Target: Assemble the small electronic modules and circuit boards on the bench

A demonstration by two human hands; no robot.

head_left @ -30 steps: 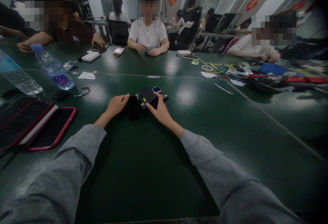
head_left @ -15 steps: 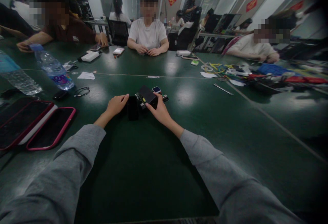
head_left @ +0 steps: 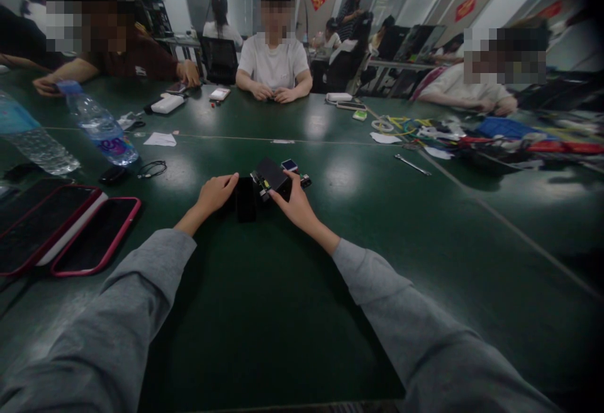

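Sleeves: two, grey [head_left: 117, 299], reached forward over one green table [head_left: 268, 312].
Pink-edged cases: two on the left, smaller one [head_left: 97, 237] just beside the larger [head_left: 47, 227].
Black slab: one [head_left: 246, 200], between the hands; phone or box, couldn't tell.
Left hand: one [head_left: 214, 194], thumb at the slab's upper left edge; whether it pinched the slab or only rested there, couldn't tell.
Right hand: one [head_left: 297, 199], thumb and fingers pinching the dark box.
Dark box: one [head_left: 272, 174], tilted, in the right hand, just right of the slab.
Circuit parts: at least two clusters, one at the box's left end [head_left: 265, 187], one past the right fingers [head_left: 306, 180]; attached or loose, unclear.
Small screen: one [head_left: 289, 165], just behind the box.
Progress: box was in the grip, parts already exposed; work looked midway, box and slab being separate pieces. Remaining amount couldn't be judged.
Wire loop: one [head_left: 151, 169], near the bottles.
Wrench: one [head_left: 413, 164], well apart on the right.
Bottles: two, clear plastic [head_left: 101, 126], left.
Cable heap: one [head_left: 453, 130], far right; strands uncountable.
Co-workers: three seated at the far side, nearest the middle one [head_left: 274, 63].
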